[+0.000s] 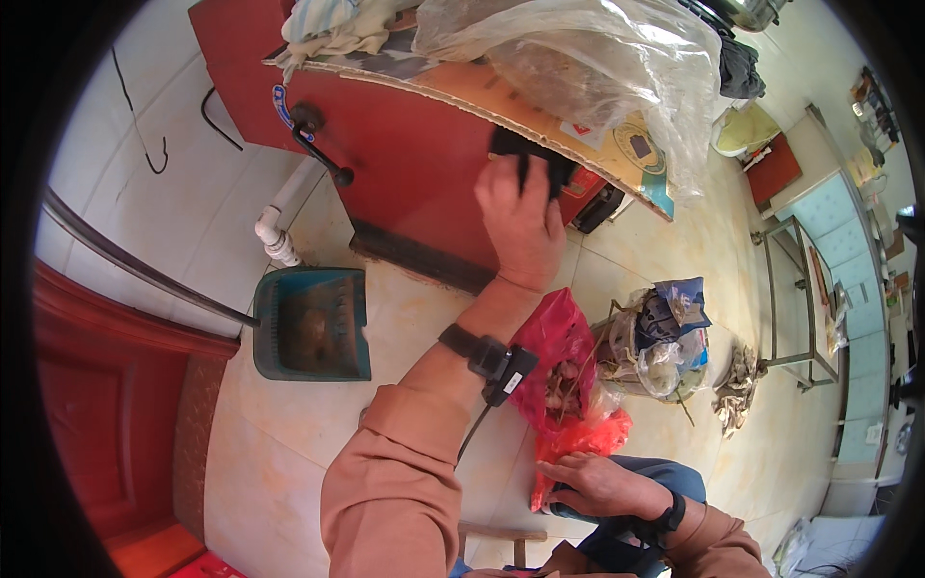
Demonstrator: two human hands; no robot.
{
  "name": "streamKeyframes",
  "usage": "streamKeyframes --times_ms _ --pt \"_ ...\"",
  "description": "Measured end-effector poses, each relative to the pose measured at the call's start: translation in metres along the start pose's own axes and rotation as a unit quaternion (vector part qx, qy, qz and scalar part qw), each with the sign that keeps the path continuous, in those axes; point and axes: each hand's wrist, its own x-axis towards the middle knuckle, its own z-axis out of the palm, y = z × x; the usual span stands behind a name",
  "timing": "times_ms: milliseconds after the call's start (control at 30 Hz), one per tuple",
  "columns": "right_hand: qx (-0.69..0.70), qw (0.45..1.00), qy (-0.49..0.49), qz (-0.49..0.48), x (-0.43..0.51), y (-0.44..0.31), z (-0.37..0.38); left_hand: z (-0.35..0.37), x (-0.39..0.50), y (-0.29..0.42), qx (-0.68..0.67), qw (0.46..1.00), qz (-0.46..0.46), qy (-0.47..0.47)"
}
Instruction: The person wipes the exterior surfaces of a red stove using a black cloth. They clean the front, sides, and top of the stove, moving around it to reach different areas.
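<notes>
My left hand (pixel 522 224) reaches up to a dark opening or black object (pixel 509 142) at the side of a red cabinet-like unit (pixel 405 166). Its fingertips overlap the black area, and whether they grip anything is hard to see. My right hand (pixel 596 485) is low beside my bent knee, fingers curled at the edge of a red plastic bag (pixel 589 437). A firm grip on it cannot be made out. Just beyond, a pink plastic bag (pixel 556 325) lies open with what look like garlic bulbs (pixel 562 390) inside.
Cardboard (pixel 498 87) under clear plastic sheeting (pixel 614 65) overhangs the red unit, which has a black crank-like handle (pixel 318 152). A green dustpan (pixel 312 325) stands left. Right are a stuffed waste bin (pixel 614 343), a crumpled rag (pixel 737 390) and a metal-framed table (pixel 802 296).
</notes>
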Motion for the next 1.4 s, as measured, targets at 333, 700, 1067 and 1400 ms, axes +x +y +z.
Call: streamKeyframes --times_ms 333,700,1067,1400 --pt "-0.003 1.000 -0.005 0.007 0.005 0.003 0.002 -0.005 -0.035 -0.036 -0.014 0.961 0.247 -0.121" --pt "-0.002 1.000 -0.004 0.027 0.000 0.003 -0.003 -0.040 -0.050 -0.066 0.004 0.956 0.181 -0.230" --pt "0.009 1.000 0.018 0.000 0.006 0.004 0.000 -0.035 0.005 -0.061 0.048 0.990 0.120 -0.048" --pt "0.008 0.999 -0.016 0.033 0.009 0.003 -0.004 -0.028 -0.079 -0.093 0.016 0.920 -0.389 -0.032"
